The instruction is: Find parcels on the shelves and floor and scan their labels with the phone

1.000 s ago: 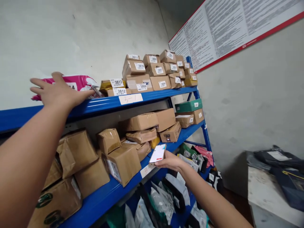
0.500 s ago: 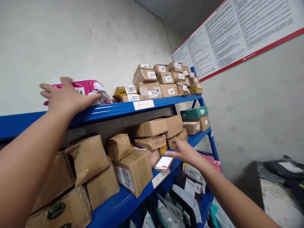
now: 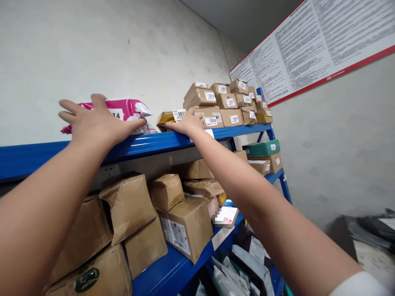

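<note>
My left hand (image 3: 98,123) lies flat with fingers spread on a pink plastic parcel (image 3: 129,110) on the top blue shelf (image 3: 154,142). My right hand (image 3: 187,123) reaches up to the same shelf and rests on the small flat parcels labelled 3013 (image 3: 168,117), fingers stretched over them. A phone (image 3: 226,216) with a lit screen lies on the middle shelf, apart from both hands.
Labelled cardboard boxes (image 3: 228,102) are stacked at the far end of the top shelf. Crumpled brown boxes (image 3: 182,226) fill the middle shelf (image 3: 173,267). Plastic mail bags (image 3: 237,271) crowd the lower shelf. A printed wall board (image 3: 314,41) hangs right; dark bags (image 3: 370,234) lie on a table.
My right hand put the phone down on the middle shelf and rose to the parcels on the top shelf. My left hand stayed on the pink parcel.
</note>
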A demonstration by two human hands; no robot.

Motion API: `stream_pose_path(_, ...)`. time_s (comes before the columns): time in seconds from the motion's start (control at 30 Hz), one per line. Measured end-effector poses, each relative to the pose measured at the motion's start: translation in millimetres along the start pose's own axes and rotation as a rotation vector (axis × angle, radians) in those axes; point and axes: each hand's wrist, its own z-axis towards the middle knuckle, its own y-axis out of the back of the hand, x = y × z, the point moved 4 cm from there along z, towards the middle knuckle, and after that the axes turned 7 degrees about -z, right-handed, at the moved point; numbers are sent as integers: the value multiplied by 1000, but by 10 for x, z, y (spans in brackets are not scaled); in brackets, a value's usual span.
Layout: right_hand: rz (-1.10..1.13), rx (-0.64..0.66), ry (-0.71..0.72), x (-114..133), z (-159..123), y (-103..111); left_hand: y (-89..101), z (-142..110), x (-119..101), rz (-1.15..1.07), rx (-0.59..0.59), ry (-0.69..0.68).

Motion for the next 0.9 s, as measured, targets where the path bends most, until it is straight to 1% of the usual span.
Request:
stream_pose_path(0.13, 93, -102, 22, -36, -34, 63, -17, 22, 13, -3, 16, -14)
stream_pose_path(0.27, 188, -124, -16, -86, 28, 136, -3, 9, 7, 16, 3, -20)
stream_pose_path(0.33, 241, -138, -65, -97, 76, 193, 7, 8, 6, 26, 2, -18)
stream_pose_path(0.43, 297, -166, -127, -74, 148, 318, 15, 18, 5, 33, 6, -13)
stream_pose_path(0.57, 338, -188, -63, 48, 258, 554, -4, 24, -43, 47, 10, 6)
stream_pose_path(0.67, 355, -218, -70, 120, 380, 741, -60, -19, -188, 49, 29, 3)
stream_pose_path(0.73, 357, -243, -82, 163, 483, 854, -138, -83, -355, 11, 56, -30)
stream_pose_path(0.8, 354, -259, -74, 217, 587, 946, -258, -164, -556, -58, 82, -64)
stream_pose_path(0.83, 352, -257, -55, 253, 632, 979, -330, -204, -660, -94, 89, -70)
stream_pose_path(0.9, 333, -221, 63, 365, 692, 1006, -483, -264, -851, -146, 94, -62)
